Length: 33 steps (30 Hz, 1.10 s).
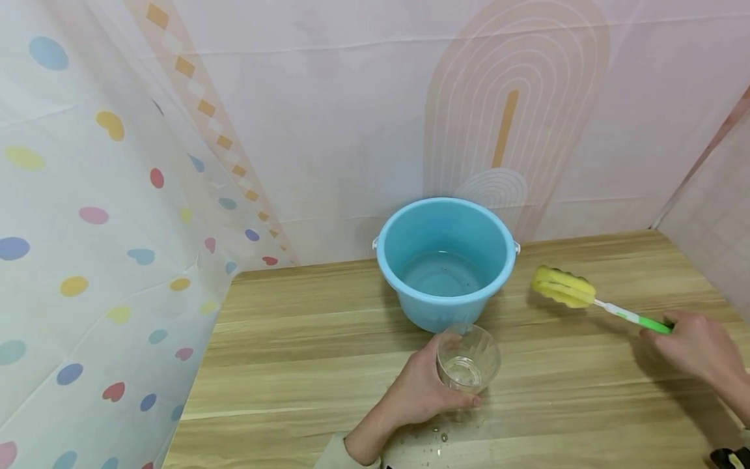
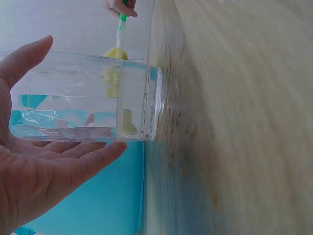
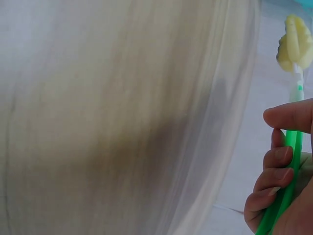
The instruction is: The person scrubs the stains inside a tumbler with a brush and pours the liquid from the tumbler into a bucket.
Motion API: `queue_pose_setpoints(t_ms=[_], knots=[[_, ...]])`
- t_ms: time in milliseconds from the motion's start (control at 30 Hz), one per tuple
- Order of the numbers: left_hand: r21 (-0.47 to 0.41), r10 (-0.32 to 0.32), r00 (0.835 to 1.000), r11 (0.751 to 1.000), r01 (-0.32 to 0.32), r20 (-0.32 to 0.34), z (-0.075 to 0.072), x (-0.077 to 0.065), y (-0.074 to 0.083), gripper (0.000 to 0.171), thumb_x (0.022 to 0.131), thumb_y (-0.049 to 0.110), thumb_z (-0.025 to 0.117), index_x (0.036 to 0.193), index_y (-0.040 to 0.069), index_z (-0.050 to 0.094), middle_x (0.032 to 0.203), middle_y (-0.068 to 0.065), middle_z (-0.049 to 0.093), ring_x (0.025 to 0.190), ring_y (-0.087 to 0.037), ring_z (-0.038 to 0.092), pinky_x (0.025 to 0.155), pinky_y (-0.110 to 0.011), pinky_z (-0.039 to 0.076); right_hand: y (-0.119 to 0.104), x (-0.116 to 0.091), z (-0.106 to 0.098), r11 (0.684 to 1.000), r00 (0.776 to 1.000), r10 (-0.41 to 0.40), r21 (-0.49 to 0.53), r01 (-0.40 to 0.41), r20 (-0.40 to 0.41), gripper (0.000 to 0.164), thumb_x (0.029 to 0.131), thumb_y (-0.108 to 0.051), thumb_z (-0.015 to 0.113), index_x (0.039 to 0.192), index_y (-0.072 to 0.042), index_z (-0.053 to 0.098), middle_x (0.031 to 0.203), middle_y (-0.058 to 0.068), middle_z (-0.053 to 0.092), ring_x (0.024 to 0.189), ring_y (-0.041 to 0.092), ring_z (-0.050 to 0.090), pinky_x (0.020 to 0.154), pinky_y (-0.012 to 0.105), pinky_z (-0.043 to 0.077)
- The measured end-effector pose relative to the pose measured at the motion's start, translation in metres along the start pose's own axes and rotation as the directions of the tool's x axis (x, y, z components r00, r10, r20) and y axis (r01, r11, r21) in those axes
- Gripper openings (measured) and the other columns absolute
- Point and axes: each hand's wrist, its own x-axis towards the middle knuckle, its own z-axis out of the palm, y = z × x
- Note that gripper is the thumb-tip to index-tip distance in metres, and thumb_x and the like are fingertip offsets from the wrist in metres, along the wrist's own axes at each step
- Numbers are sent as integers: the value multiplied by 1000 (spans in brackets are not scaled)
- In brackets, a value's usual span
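A clear glass (image 1: 469, 358) stands upright on the wooden table, just in front of a light blue bucket (image 1: 445, 299). My left hand (image 1: 418, 384) grips it from the left, the thumb on one side and the fingers on the other in the left wrist view. Off to the right, my right hand (image 1: 700, 345) holds a sponge brush (image 1: 627, 315) by its green handle, with the fingers wrapped round it in the right wrist view. The brush's yellow sponge head (image 1: 564, 286) points left towards the bucket, above the table.
Some water lies in the bottom of the bucket, which is near the back wall hanging (image 1: 340, 130). Water drops (image 1: 443, 437) dot the wooden table (image 1: 281, 365) near the glass. A dotted cloth (image 1: 117, 260) hangs along the left side.
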Motion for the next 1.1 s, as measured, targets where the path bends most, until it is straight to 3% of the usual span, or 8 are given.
queue_pose_setpoints(t_ms=[267, 467, 867, 1000, 1100], knots=[[6, 2, 1000, 1000, -2, -4, 0, 0, 1, 92, 70, 24, 99, 147, 13, 51, 141, 1, 60, 131, -12, 54, 115, -38, 40, 7, 0, 6, 1000, 1000, -31, 0, 31, 4, 40, 90, -17, 66, 64, -15, 37, 57, -4, 35, 50, 13, 32, 46, 27, 28], [7, 11, 1000, 1000, -11, -2, 0, 0, 0, 93, 70, 24, 99, 148, 13, 50, 142, 1, 59, 132, -12, 54, 116, -38, 40, 12, 2, 7, 1000, 998, -25, -4, 25, 61, 34, 91, -13, 63, 68, -14, 39, 59, -2, 38, 52, 16, 35, 47, 29, 29], [2, 8, 1000, 1000, -8, 2, 0, 0, 1, 96, 70, 24, 99, 150, 10, 48, 143, 2, 59, 134, -13, 52, 117, -39, 39, 15, 5, 9, 1000, 995, -1, -13, 2, 104, 32, 94, -20, 64, 70, -13, 44, 58, -2, 38, 54, 16, 36, 49, 29, 29], [0, 6, 1000, 1000, -6, 3, 0, 0, 1, 96, 70, 23, 99, 151, 10, 48, 143, 2, 59, 134, -13, 52, 117, -39, 38, 18, 6, 8, 1000, 992, -1, 9, 0, 130, 18, 93, -15, 64, 84, 0, 60, 61, -1, 41, 55, 18, 38, 50, 30, 30], [0, 5, 1000, 1000, -5, 2, 0, 0, 1, 96, 70, 23, 99, 150, 10, 48, 143, 2, 59, 134, -13, 52, 117, -39, 38, 19, 7, 7, 1000, 989, 3, 29, -7, 145, 27, 92, -12, 63, 106, 11, 63, 65, 0, 44, 56, 19, 40, 50, 31, 31]])
